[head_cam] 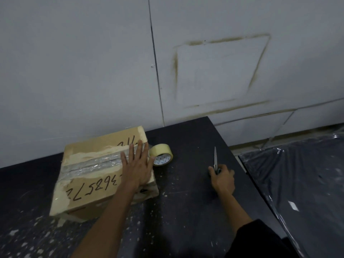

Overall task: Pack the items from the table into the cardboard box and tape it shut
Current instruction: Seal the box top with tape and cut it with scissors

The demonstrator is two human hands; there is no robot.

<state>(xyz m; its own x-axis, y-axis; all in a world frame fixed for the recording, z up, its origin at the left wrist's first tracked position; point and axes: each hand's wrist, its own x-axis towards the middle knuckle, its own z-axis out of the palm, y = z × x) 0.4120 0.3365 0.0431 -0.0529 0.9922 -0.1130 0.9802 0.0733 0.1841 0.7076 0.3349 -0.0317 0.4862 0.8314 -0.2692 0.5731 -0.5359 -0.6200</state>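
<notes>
A closed cardboard box [87, 175] with handwritten numbers lies on the dark table [186, 192], at the left against the wall. A strip of clear tape runs along its top seam. My left hand [136, 164] lies flat on the right end of the box top, fingers spread over the tape. A roll of yellowish tape [161, 154] stands on edge right beside the box, still joined to it by the strip. My right hand [222, 176] rests on the table to the right, gripping the handles of scissors [215, 159] whose blades point away from me.
A grey panelled wall [111, 62] stands directly behind the table. To the right, past the table edge, a dark surface covered in shiny plastic sheeting [301, 183]. The tabletop is speckled with pale paint flecks.
</notes>
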